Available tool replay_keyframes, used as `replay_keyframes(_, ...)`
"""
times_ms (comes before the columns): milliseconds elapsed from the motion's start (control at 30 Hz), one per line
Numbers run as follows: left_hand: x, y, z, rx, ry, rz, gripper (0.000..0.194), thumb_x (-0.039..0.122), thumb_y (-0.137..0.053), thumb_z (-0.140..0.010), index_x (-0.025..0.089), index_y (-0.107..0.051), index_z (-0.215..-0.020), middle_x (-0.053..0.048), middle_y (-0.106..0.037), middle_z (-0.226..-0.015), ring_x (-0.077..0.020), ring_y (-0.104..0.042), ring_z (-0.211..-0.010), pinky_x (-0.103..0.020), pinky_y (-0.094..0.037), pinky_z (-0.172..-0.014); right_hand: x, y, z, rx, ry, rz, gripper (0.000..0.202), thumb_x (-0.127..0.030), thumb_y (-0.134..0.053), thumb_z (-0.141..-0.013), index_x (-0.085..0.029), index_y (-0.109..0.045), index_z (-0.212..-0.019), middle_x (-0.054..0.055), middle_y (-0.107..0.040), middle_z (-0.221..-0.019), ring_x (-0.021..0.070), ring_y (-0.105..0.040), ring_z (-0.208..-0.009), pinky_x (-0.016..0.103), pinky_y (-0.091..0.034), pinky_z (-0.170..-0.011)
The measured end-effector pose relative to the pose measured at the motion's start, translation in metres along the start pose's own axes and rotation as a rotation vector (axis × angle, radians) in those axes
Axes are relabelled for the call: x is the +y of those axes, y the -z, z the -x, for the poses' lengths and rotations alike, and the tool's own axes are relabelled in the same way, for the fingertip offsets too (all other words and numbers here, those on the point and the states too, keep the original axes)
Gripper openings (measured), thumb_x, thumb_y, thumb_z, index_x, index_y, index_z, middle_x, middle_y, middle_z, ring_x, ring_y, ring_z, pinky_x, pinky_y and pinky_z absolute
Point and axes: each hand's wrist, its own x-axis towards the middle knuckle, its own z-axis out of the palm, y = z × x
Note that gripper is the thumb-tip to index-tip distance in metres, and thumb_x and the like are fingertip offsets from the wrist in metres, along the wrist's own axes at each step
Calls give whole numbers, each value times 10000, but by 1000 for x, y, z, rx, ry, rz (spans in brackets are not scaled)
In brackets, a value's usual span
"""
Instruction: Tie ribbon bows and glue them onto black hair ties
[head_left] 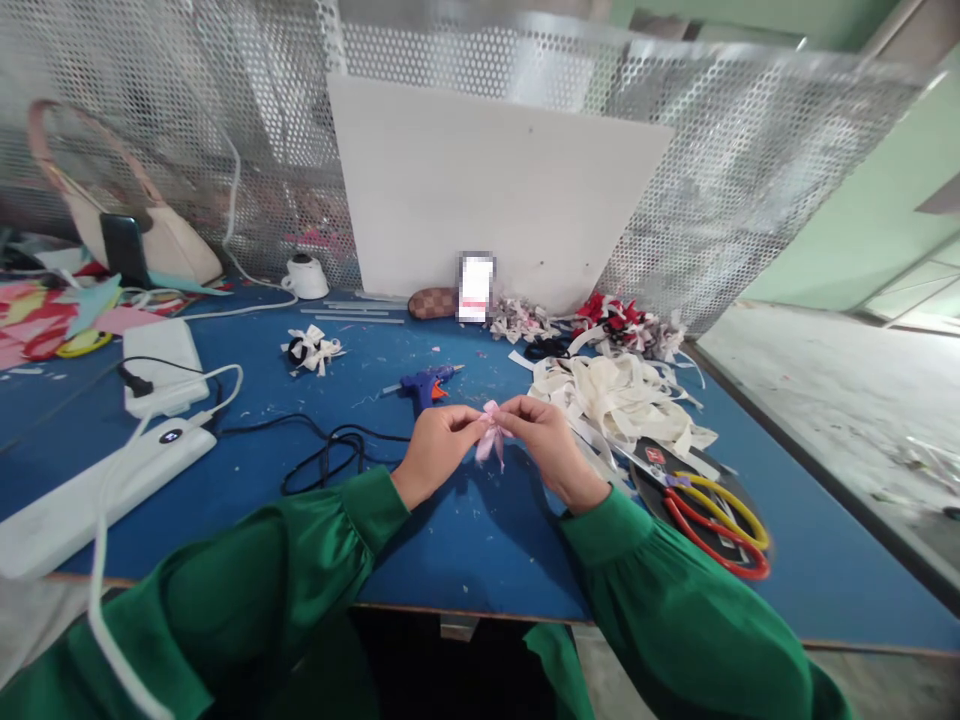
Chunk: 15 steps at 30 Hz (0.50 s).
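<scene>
A small pink ribbon bow (491, 436) is held above the blue table, its tails hanging down. My left hand (442, 445) pinches its left side between thumb and finger. On the other side, the thumb and finger of my right hand (551, 445) close on the bow too. Just behind my left hand lies a blue glue gun (429, 385) with an orange trigger. A heap of cream ribbon strips (622, 395) lies to the right, beyond my right hand.
Scissors with red and yellow handles (716, 515) rest on a dark round disc at the right. White power strips (105, 490) and black cable (330, 455) lie left. A lit phone (475, 288) leans against a white board (487, 190); white bows (313, 350) sit back left.
</scene>
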Motion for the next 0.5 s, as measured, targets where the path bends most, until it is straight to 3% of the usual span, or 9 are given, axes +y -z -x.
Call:
replay_keyframes(100, 0, 0, 0, -1, 1, 27, 327, 472, -685, -810, 159, -776, -782, -24, -705, -710, -141, -565, -642, -240, -390, -610, 2, 1, -1, 14, 57, 91, 318, -479, -786, -715, -199, -646, -659, -11, -569, -606, 136, -469, -596, 293, -351, -583)
replay_keyframes(267, -3, 0, -1, 96, 5, 39, 315, 469, -723, -784, 156, -747, -769, -38, -712, -721, -155, -601, -676, -244, -431, -628, 3, 1, 2, -8, 164, 326, 264, -452, -722, -794, -222, -643, -690, -4, -567, -612, 154, -460, -586, 312, -328, -566)
replay_keyframes(500, -2, 0, -1, 138, 18, 142, 226, 398, -750, -761, 173, -765, -782, -33, -728, -735, -153, -621, -657, -243, -479, -610, 7, -1, 3, -92, 101, 228, 261, -474, -710, -818, -218, -679, -777, 11, -653, -715, 169, -557, -684, 311, -412, -646)
